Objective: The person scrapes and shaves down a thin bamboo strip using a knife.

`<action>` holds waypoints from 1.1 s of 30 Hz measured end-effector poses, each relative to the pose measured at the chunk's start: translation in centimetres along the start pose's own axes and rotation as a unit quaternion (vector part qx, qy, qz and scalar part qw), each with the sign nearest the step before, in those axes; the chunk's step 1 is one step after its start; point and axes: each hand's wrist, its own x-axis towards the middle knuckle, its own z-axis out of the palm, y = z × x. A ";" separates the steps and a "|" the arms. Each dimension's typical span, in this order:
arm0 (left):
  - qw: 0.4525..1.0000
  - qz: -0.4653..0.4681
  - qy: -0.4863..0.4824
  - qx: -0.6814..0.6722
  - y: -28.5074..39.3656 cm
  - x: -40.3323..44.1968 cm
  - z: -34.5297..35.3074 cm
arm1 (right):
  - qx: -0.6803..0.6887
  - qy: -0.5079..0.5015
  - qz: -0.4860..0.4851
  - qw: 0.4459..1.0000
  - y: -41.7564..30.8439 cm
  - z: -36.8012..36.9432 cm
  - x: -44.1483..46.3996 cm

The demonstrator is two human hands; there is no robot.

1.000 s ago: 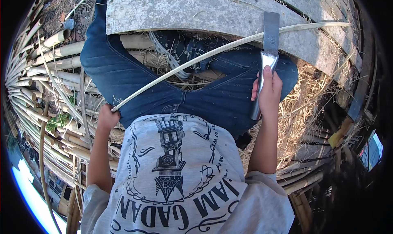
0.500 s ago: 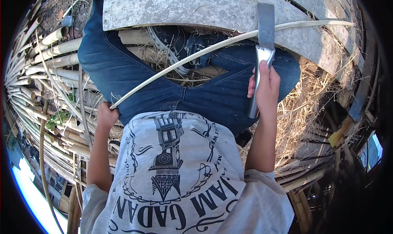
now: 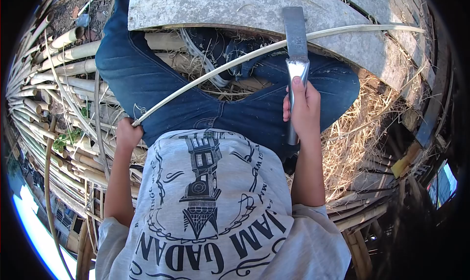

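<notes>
A long pale bamboo strip (image 3: 215,76) arcs over my lap from lower left to upper right. My left hand (image 3: 129,133) is closed around its near end beside my thigh; a thin curled shaving sticks up there. The far part of the strip lies over a grey wooden board (image 3: 205,8). My right hand (image 3: 304,106) is wrapped round the metal handle of a broad-bladed knife (image 3: 295,33), thumb along the handle. Its blade points away from me and crosses over the strip, hiding a short piece of it. Whether blade and strip touch, I cannot tell.
Many bamboo poles (image 3: 73,52) lie stacked on the left. A heap of pale shavings (image 3: 360,128) covers the ground at right. Another long blade-like metal piece (image 3: 431,116) and a yellow object (image 3: 404,165) lie at the far right. My legs in jeans (image 3: 132,79) are spread under the strip.
My right hand has moved the knife left along the strip, toward my left hand, and the blade has tilted slightly left. My left hand keeps its hold on the strip's end.
</notes>
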 end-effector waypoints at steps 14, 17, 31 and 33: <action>1.000 0.000 -0.001 -0.003 3.0 -0.3 -2.0 | 0.047 0.001 0.001 0.999 0.5 0.1 -0.1; 1.000 -0.005 -0.003 0.013 4.4 -0.5 -2.8 | 0.010 -0.041 0.010 0.999 1.1 1.7 -0.6; 1.000 0.018 -0.006 0.015 7.1 -0.4 -5.3 | 0.054 0.017 -0.014 0.998 0.0 1.8 -0.1; 0.999 0.037 0.007 0.018 7.1 -0.2 -5.2 | 0.022 -0.064 0.000 0.998 0.6 3.5 -0.7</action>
